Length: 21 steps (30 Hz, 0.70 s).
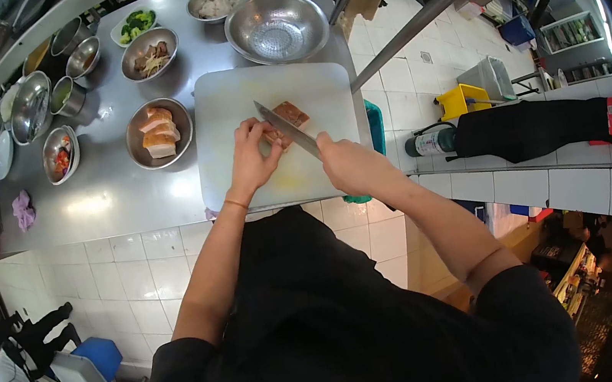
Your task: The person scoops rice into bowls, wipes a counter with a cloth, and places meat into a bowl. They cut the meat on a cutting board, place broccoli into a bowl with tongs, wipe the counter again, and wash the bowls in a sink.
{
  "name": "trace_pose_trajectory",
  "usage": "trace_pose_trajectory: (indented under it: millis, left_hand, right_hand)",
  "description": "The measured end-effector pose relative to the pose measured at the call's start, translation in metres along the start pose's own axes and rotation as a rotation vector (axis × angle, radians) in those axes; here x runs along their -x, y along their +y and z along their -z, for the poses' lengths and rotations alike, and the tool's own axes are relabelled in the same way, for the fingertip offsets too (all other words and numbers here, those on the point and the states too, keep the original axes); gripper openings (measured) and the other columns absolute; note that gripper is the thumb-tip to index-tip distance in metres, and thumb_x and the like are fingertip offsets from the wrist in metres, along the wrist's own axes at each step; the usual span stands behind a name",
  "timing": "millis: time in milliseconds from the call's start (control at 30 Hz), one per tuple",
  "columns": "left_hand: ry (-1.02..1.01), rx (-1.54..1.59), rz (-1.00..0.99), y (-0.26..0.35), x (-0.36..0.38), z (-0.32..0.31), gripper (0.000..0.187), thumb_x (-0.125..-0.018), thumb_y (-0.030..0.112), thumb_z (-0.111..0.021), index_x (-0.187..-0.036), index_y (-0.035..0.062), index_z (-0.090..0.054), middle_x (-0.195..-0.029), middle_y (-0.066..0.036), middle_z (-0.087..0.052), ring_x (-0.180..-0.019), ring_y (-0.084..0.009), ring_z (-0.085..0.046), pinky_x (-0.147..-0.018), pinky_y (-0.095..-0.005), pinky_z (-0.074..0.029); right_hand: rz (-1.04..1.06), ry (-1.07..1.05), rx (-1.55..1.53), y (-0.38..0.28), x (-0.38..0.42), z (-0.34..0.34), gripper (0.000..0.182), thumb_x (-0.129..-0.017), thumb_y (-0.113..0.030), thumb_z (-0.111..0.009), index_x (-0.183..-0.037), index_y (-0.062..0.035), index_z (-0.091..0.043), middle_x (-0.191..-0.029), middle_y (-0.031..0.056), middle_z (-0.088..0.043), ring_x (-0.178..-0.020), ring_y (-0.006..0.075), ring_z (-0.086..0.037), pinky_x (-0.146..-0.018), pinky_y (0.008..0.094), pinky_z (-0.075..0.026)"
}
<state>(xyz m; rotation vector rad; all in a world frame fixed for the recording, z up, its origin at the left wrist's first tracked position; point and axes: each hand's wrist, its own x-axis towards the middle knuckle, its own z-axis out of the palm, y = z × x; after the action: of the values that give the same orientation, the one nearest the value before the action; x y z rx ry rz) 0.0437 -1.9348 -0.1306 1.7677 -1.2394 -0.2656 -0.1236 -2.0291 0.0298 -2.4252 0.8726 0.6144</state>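
On a white cutting board (232,96) lies a piece of browned meat (290,114). My right hand (349,162) is closed round the handle of a knife (289,130), whose blade crosses the meat and points up and left. My left hand (251,156) is at the near left side of the blade, its fingers bent onto the meat. Those fingertips partly cover the near end of the meat. Left of the board, a steel bowl (133,140) holds more pieces of meat (159,133).
Behind the board stands a large steel bowl (277,28). Bowls with rice (216,5), sliced food (152,59) and broccoli (137,25) stand at the back left. A purple cloth (23,211) lies at the far left. Another person (17,376) is at the lower left.
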Motion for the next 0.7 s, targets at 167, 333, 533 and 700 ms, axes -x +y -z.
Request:
trace_pose_trajectory:
  millis: [167,333,533,700]
  left_hand:
    - [0.046,-0.002,0.014,-0.003,-0.002,-0.006,0.029,-0.075,0.01,-0.071,-0.102,0.0042,-0.062,-0.111,-0.014,-0.055,-0.101,-0.0325,-0.054,-0.088,-0.0402,-0.048]
    - [0.032,0.016,0.066,-0.003,-0.013,-0.01,0.028,-0.073,0.011,-0.07,-0.099,0.0046,-0.062,-0.112,-0.014,-0.055,-0.104,-0.0359,-0.051,-0.09,-0.0432,-0.046]
    - [0.067,-0.019,0.062,0.011,0.006,-0.013,0.027,-0.071,0.009,-0.071,-0.096,0.0051,-0.063,-0.109,-0.013,-0.056,-0.102,-0.0335,-0.052,-0.089,-0.0412,-0.047]
    - [0.084,-0.071,0.035,0.012,0.003,-0.012,0.027,-0.069,0.008,-0.072,-0.095,0.0053,-0.064,-0.108,-0.012,-0.057,-0.102,-0.0334,-0.053,-0.089,-0.0412,-0.047]
  right_hand:
    - [0.032,-0.021,0.056,-0.001,-0.014,0.003,0.021,-0.087,-0.002,-0.046,-0.108,0.0043,-0.047,-0.096,0.0276,-0.066,-0.089,0.0434,-0.066,-0.077,0.0518,-0.052]
    - [0.087,0.007,0.078,0.006,-0.047,0.014,0.025,-0.091,-0.007,-0.043,-0.113,0.0047,-0.045,-0.094,0.0289,-0.065,-0.087,0.043,-0.066,-0.074,0.0529,-0.051]
    - [0.073,-0.096,0.089,0.015,-0.026,0.011,0.022,-0.091,-0.007,-0.042,-0.11,0.0036,-0.046,-0.095,0.0282,-0.065,-0.088,0.043,-0.065,-0.075,0.0522,-0.05]
    - [0.207,-0.038,0.055,0.018,-0.06,-0.003,0.025,-0.085,-0.001,-0.05,-0.109,0.0023,-0.046,-0.099,0.0278,-0.064,-0.093,0.0431,-0.065,-0.076,0.0506,-0.052]
